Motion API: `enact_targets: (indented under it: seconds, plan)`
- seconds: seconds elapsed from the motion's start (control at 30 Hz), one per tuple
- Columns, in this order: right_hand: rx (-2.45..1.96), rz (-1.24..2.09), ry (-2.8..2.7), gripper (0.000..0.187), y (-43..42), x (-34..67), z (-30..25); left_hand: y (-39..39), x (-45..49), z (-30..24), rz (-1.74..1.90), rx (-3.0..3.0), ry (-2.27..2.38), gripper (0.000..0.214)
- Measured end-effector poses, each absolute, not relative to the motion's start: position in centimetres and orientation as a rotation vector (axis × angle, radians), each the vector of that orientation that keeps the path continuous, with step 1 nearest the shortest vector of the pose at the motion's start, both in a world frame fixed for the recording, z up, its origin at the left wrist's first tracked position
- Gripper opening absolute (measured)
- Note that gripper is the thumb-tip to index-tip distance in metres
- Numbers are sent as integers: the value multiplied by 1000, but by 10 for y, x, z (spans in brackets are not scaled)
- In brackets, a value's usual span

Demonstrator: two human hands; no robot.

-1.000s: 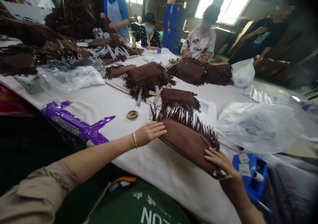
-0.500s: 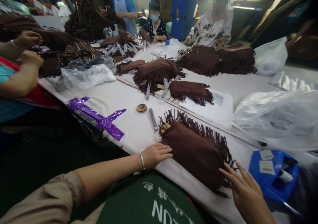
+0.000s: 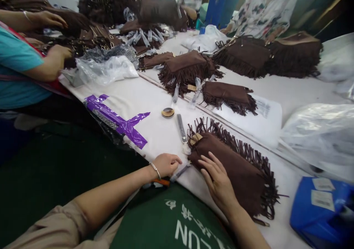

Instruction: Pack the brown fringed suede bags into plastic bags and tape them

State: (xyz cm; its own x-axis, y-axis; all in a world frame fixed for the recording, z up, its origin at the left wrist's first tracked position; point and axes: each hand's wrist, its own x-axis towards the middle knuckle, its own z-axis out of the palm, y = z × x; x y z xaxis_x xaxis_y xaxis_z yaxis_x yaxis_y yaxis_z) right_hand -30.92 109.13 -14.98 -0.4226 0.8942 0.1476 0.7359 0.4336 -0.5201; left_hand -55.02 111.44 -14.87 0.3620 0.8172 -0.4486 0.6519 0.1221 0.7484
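Note:
A dark brown fringed bag [image 3: 235, 160] lies flat on the white-covered table, with a tan tag [image 3: 195, 139] at its left end. Over the bag's near left part, my right hand [image 3: 218, 182] has its fingers stretched out and grips nothing; whether the fingertips touch it I cannot tell. My left hand [image 3: 167, 165], wearing a silver bangle, is left of the bag with its fingers curled in. A plastic-wrapped strip [image 3: 181, 171] runs from the bag's corner close under those fingers; the grip itself is hidden. A grey wrapped strip [image 3: 181, 128] extends from the bag's tagged end.
Purple tape [image 3: 118, 122] crosses the table edge at left, near a small round gold-coloured item [image 3: 167, 112]. More fringed bags [image 3: 185, 66] lie beyond. A blue box [image 3: 318, 212] and clear plastic bags [image 3: 318, 131] are at right. A co-worker's arm [image 3: 41, 66] reaches in at left.
My right hand has moved left from the bag's right end to its left part. My left hand has drawn off the bag and curled its fingers, and a wrapped strip now shows there. The view has shifted.

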Motion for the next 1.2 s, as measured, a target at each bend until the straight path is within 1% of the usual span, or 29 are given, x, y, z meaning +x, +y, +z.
enact_targets:
  seconds: [0.1, 0.17, 0.27, 0.33, 0.4, 0.47, 0.53, 0.63, 0.73, 0.77, 0.8, 0.87, 0.9, 1.0, 1.1, 1.17, 1.2]
  plan:
    - [-1301, 529, -2409, 47, 1099, -339, -150, 1104, -545, -150, 162, 1570, 1214, 32]
    - [-1284, 484, -2467, 53, 1099, -350, -160, 1109, -551, -150, 215, 1671, 1312, 32]
    - [-1254, 472, -2468, 56, 1095, -349, -174, 1139, -568, -149, 400, 2038, 1521, 32]
    - [-1263, 521, -2405, 55, 1092, -344, -175, 1170, -573, -150, 474, 2363, 1517, 38]
    - [-1294, 598, -2320, 52, 1092, -341, -171, 1204, -570, -153, 440, 2635, 1438, 44]
    - [-1316, 645, -2270, 52, 1091, -341, -167, 1233, -564, -154, 352, 2813, 1336, 37]
    - [-1329, 631, -2289, 57, 1090, -345, -167, 1250, -562, -150, 270, 2940, 1206, 26]
    - [-1332, 563, -2354, 61, 1086, -350, -170, 1246, -575, -132, 138, 3012, 1109, 20]
    - [-1336, 615, -2274, 62, 1081, -348, -172, 1208, -598, -111, -134, 2744, 1325, 11]
    - [-1350, 662, -2212, 60, 1081, -346, -171, 1192, -604, -106, -203, 2581, 1398, 16]
    - [-1366, 708, -2142, 59, 1081, -344, -169, 1175, -608, -103, -237, 2403, 1433, 24]
    - [-1394, 761, -2016, 56, 1084, -342, -164, 1143, -609, -103, -203, 2032, 1395, 40]
    - [-1392, 767, -1979, 55, 1085, -342, -161, 1130, -607, -105, -152, 1836, 1338, 45]
    - [-1266, 785, -2039, 49, 1091, -351, -153, 1104, -594, -116, 31, 1247, 1120, 48]
    - [-1113, 918, -2158, 41, 1093, -364, -151, 1092, -576, -126, 148, 928, 964, 40]
    - [-1111, 987, -2156, 37, 1091, -367, -151, 1085, -561, -129, 173, 936, 958, 27]
    - [-1125, 1002, -2151, 39, 1090, -366, -151, 1083, -554, -130, 158, 1008, 971, 20]
